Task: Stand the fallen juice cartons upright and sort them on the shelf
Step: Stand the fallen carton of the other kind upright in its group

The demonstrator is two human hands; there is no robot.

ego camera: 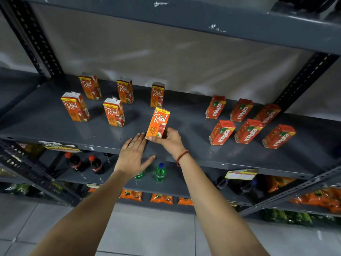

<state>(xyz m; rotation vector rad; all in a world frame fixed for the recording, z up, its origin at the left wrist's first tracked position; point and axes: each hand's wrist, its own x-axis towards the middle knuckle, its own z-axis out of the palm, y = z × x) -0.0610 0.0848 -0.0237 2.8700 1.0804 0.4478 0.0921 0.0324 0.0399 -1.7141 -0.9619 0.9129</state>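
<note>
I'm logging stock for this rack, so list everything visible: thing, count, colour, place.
Real apple cartons: six, orange, upright, shelf's left half; one held.
Maaza cartons: six, red-orange, upright, shelf's right half.
Shelf: one, dark grey metal.
Cola bottles: two, dark with red caps, shelf below.
Green bottles: two, below, one partly hidden.
Orange packets: several, lower shelves.
Yellow tags: two, on shelf edges.
Left hand: flat, open, at the shelf's front edge.
Right hand: grips the held carton's base.
</note>
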